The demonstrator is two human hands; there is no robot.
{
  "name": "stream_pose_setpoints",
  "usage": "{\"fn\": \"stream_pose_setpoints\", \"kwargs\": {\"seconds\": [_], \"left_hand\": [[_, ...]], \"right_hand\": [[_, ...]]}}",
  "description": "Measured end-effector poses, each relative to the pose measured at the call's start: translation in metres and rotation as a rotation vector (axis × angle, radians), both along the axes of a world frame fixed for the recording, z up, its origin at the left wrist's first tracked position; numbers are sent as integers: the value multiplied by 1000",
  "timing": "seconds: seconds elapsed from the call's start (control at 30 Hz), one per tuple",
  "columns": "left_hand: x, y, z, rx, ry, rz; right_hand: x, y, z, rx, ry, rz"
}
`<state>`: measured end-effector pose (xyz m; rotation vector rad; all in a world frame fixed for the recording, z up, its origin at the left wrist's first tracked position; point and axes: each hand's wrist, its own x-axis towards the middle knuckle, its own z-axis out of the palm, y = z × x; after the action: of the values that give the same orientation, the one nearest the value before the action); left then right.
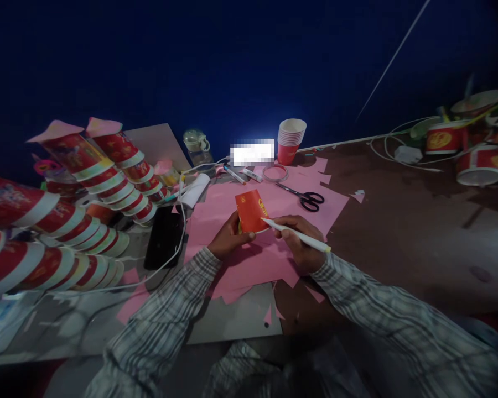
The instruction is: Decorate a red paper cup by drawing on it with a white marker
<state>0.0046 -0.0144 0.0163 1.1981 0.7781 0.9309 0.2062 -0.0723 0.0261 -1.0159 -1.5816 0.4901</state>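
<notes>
My left hand (229, 235) is closed round a red paper cup (251, 211) with yellow print, held upside down or tilted above the pink paper (240, 265). In my right hand (302, 243) is a white marker pen (301, 236) with a yellow end. Its tip meets the cup's side near the rim, though I cannot tell whether it touches. Behind my right hand, black-handled scissors (309, 200) lie on the pink paper. The fingers of my left hand behind the cup are hidden.
Leaning stacks of red and white cups (103, 179) crowd the left, some with pink cone tops. A black phone (164, 237) lies beside a white cable (183, 221). Behind are a cup stack (291, 141), a clear bottle (197, 146) and a tape ring (275, 173). More cups (444, 138) stand right.
</notes>
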Motion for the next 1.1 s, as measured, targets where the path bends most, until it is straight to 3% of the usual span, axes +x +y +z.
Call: {"fn": "stream_pose_setpoints", "kwargs": {"seconds": [1.1], "left_hand": [[0,0,-1,9,8,2]], "right_hand": [[-1,0,1,-8,-4,-3]]}}
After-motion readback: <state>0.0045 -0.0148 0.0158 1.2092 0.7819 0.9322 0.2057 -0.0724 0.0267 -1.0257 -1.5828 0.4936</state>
